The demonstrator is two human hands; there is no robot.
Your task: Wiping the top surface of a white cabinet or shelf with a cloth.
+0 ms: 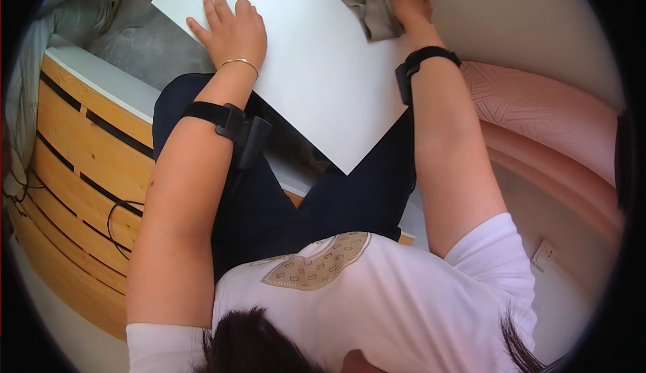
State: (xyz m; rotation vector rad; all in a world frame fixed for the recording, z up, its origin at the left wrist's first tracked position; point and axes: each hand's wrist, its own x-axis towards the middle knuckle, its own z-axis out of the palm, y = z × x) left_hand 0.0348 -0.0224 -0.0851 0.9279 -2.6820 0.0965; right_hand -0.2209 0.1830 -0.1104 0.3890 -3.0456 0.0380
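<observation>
2 hands on the white board [316, 57]: left hand [232, 33] flat, fingers spread; right hand [409, 3] clutches grey cloth [377, 13].

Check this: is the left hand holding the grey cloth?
No, the left hand lies flat on the white board; the right hand holds the grey cloth.

A grey cloth [377, 13] lies on the white board [316, 70] (beside pale-wood slats [74, 171], pink textured cushion [538, 104]).
</observation>
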